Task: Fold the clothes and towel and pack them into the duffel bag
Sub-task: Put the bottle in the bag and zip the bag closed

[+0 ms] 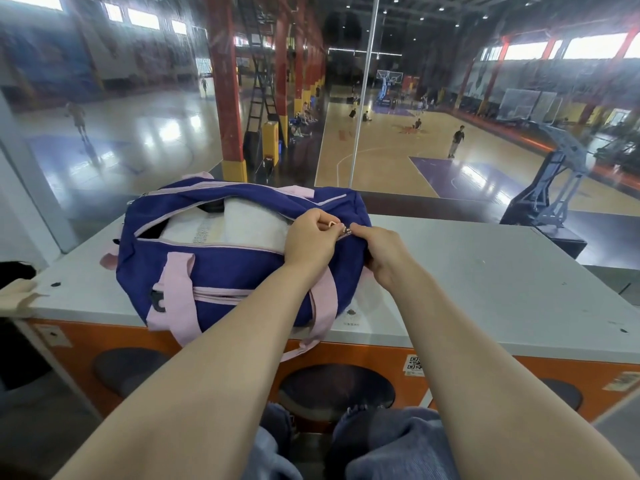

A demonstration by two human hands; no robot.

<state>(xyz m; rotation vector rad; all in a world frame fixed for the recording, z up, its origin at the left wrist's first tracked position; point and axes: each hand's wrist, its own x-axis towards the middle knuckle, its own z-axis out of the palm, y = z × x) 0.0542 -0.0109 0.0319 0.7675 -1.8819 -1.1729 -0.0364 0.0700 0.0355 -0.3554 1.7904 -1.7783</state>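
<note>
A purple duffel bag point(221, 271) with pink straps lies on the grey counter point(485, 289). Its top zip is open over most of its length, and a folded white towel point(228, 223) shows inside. At the right end of the opening my left hand point(308, 237) pinches the pink zip pull point(331, 224). My right hand point(384, 254) grips the bag's fabric just right of the metal slider point(346, 231). Anything under the towel is hidden.
The counter has an orange front with dark round stools point(336, 393) below. A glass wall point(363, 98) rises behind the bag, with a basketball court beyond. A black item and beige cloth point(17, 292) lie at the counter's left end. My knees point(381, 441) are under the counter's edge.
</note>
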